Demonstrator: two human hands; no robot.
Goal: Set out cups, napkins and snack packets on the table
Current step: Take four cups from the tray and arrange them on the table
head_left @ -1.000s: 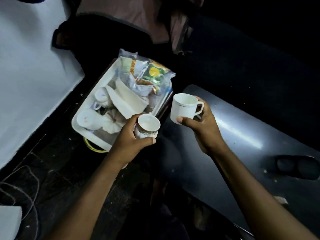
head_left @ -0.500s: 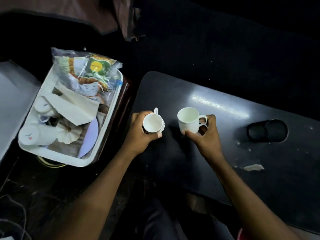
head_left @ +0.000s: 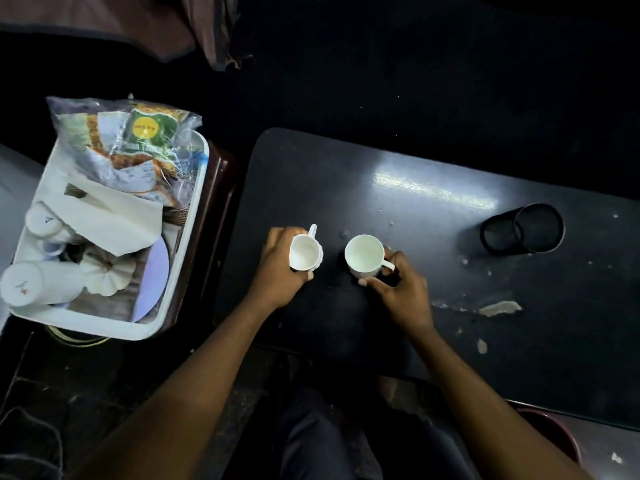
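Observation:
Two white cups stand upright side by side near the left end of the dark table [head_left: 433, 161]. My left hand [head_left: 277, 268] wraps around the left cup [head_left: 304, 252], whose handle points away from me. My right hand [head_left: 403, 289] grips the right cup [head_left: 363, 254] by its handle. To the left, a white tray [head_left: 180, 271] holds more white cups [head_left: 38, 285], a folded white napkin [head_left: 114, 220] and clear-bagged snack packets [head_left: 138, 140].
A black mesh cup holder [head_left: 523, 230] lies on its side at the table's right. Scuffed patches [head_left: 498, 308] mark the tabletop. The tray rests on a dark brown stand [head_left: 221, 188]. A white surface [head_left: 14, 181] borders the far left; my knees are below.
Both hands carried the cups from beside the tray rightward and down to the tabletop. The view has shifted right, so the tray now sits at the left.

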